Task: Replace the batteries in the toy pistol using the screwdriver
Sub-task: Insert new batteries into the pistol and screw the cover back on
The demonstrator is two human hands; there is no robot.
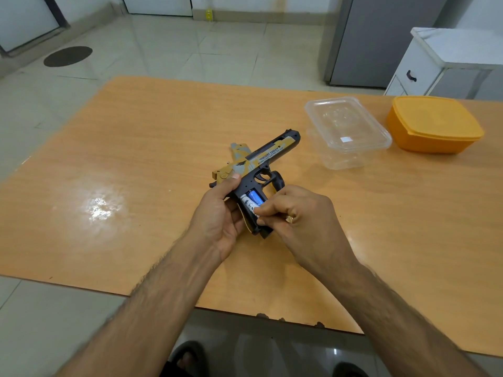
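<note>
I had both bare forearms reaching in from the bottom of the view, converging toward the middle. My left hand (220, 213) lay palm-up and cupped, thumb stretched forward and upward, its fingers curled underneath and mostly hidden from me. My right hand (296, 216) sat just beside it, knuckles up, wrist bent inward, its fingers (268, 210) curled tightly and pointing left toward the other palm. A ring showed on one right finger.

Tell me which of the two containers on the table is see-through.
The clear plastic container, lidded, directly beyond the toy pistol. The other, farther right, is an opaque orange container.
</note>
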